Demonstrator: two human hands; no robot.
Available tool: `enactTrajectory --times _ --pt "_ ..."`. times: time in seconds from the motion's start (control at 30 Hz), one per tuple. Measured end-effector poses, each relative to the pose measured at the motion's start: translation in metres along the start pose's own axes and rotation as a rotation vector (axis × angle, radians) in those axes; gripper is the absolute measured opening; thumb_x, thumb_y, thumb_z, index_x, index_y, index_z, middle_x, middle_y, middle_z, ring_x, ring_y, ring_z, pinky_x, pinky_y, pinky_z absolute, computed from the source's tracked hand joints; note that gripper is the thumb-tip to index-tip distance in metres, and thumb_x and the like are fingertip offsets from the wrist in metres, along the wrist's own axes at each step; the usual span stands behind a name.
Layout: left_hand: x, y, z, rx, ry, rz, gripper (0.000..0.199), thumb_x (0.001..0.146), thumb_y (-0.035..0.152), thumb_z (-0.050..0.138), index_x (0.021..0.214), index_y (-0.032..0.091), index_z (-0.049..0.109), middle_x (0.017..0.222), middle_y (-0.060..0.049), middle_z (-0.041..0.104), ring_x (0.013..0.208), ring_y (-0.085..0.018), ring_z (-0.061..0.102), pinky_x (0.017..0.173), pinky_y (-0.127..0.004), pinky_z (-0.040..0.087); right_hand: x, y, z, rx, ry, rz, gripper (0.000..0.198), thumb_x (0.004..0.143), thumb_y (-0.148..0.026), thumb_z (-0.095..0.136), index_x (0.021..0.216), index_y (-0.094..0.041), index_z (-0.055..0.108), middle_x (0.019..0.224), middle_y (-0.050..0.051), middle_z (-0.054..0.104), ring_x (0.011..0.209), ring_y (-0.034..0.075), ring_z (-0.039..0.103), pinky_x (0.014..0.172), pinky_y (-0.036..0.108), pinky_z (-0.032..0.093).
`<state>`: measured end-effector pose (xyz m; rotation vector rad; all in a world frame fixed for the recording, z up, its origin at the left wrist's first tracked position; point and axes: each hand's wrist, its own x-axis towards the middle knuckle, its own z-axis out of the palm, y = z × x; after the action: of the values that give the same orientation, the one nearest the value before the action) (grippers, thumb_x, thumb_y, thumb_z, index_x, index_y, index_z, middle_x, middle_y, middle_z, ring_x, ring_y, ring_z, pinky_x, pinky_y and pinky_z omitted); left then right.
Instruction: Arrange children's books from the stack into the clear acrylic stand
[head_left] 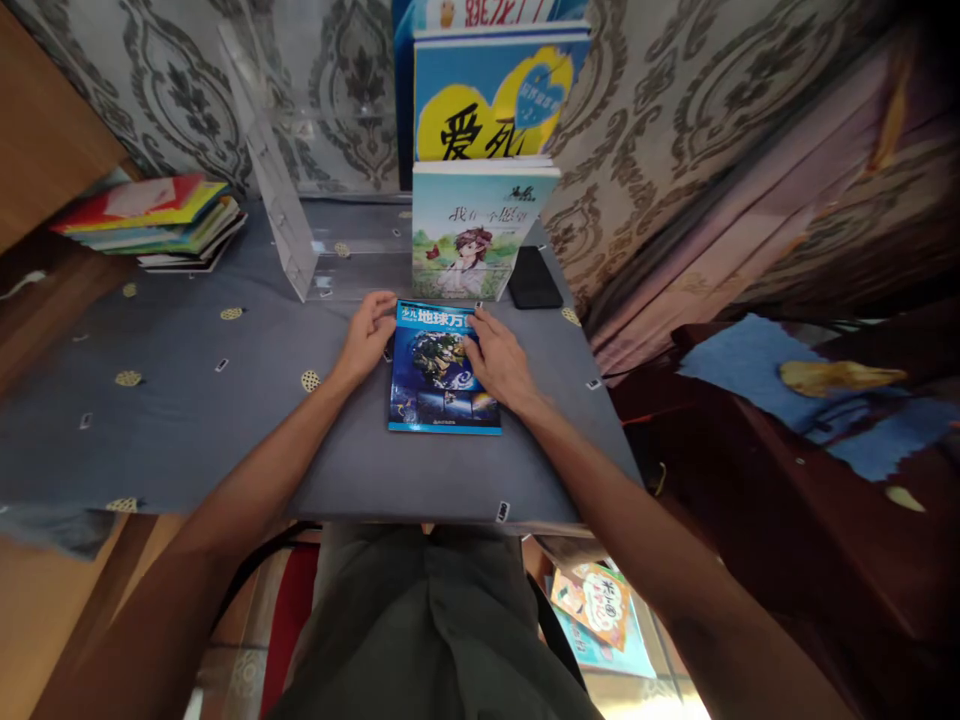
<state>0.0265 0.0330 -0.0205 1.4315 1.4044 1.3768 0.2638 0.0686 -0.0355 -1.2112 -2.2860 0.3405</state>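
A blue book [439,362] with a picture of the Earth on its cover lies flat on the grey cloth. My left hand [367,335] holds it by the upper left edge, its fingers bent round the corner. On the other side, my right hand [501,358] grips the upper right part, with the thumb on the cover and the fingers along the edge. Just behind it, a light green book [469,265] with a drawn figure stands upright in a clear rack, in front of a blue and yellow book [487,100].
A clear plastic divider [274,170] rises left of the standing books. Stacked books [165,220] lie at the far left. A black phone [535,278] rests beside the rack. At right is a dark red surface with a blue cloth [772,370]. Books [600,610] lie below the table.
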Motion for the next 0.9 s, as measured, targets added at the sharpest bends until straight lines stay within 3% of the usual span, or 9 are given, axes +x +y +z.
enactTrajectory --times 0.13,0.27,0.37,0.63,0.77,0.9 --pt "-0.004 0.003 0.004 -0.264 0.052 -0.257 0.042 0.085 0.022 0.062 0.126 0.021 0.052 0.129 -0.011 0.065 0.107 -0.021 0.068 0.090 -0.038 0.057 -0.001 -0.001 -0.001 -0.004 -0.008 0.004 0.051 0.100 -0.036 0.037 0.142 -0.012 0.053 0.151 0.018 0.049 0.141 0.034 0.045 0.116 0.056 0.038" --pt "-0.009 0.011 0.010 -0.425 -0.089 -0.382 0.033 0.086 0.022 0.065 0.118 0.014 0.062 0.099 -0.009 0.075 0.084 -0.019 0.072 0.077 -0.031 0.060 -0.001 -0.003 -0.003 -0.008 -0.019 -0.003 0.051 0.101 -0.036 0.036 0.142 -0.011 0.053 0.151 0.018 0.049 0.141 0.033 0.045 0.116 0.056 0.039" --pt "-0.010 0.017 0.012 -0.467 -0.125 -0.435 0.025 0.089 0.018 0.062 0.113 0.013 0.066 0.092 -0.009 0.076 0.075 -0.018 0.073 0.073 -0.031 0.061 -0.002 -0.004 -0.004 -0.002 -0.014 -0.008 0.051 0.101 -0.037 0.036 0.142 -0.012 0.053 0.151 0.017 0.050 0.140 0.033 0.045 0.116 0.055 0.039" --pt "-0.010 0.024 0.012 -0.583 -0.088 -0.483 0.025 0.092 0.009 0.057 0.115 0.010 0.066 0.093 -0.009 0.077 0.082 -0.018 0.075 0.082 -0.033 0.062 -0.002 -0.007 -0.007 0.052 -0.009 -0.004 0.052 0.101 -0.037 0.035 0.144 -0.011 0.050 0.152 0.018 0.048 0.141 0.034 0.045 0.117 0.056 0.037" --pt "-0.011 0.027 0.012 -0.685 -0.086 -0.500 0.026 0.089 0.009 0.064 0.115 0.010 0.066 0.095 -0.010 0.077 0.086 -0.020 0.075 0.085 -0.033 0.061 -0.003 -0.004 -0.005 0.117 0.027 -0.005 0.054 0.102 -0.044 0.032 0.144 -0.015 0.051 0.152 0.016 0.049 0.141 0.032 0.046 0.117 0.055 0.037" --pt "-0.011 0.030 0.013 -0.756 -0.083 -0.498 0.028 0.090 0.005 0.060 0.117 0.009 0.066 0.095 -0.010 0.077 0.087 -0.019 0.075 0.086 -0.032 0.060 -0.003 -0.003 -0.007 0.185 0.047 -0.005 0.058 0.102 -0.053 0.029 0.143 -0.018 0.052 0.151 0.015 0.050 0.140 0.032 0.047 0.117 0.055 0.037"
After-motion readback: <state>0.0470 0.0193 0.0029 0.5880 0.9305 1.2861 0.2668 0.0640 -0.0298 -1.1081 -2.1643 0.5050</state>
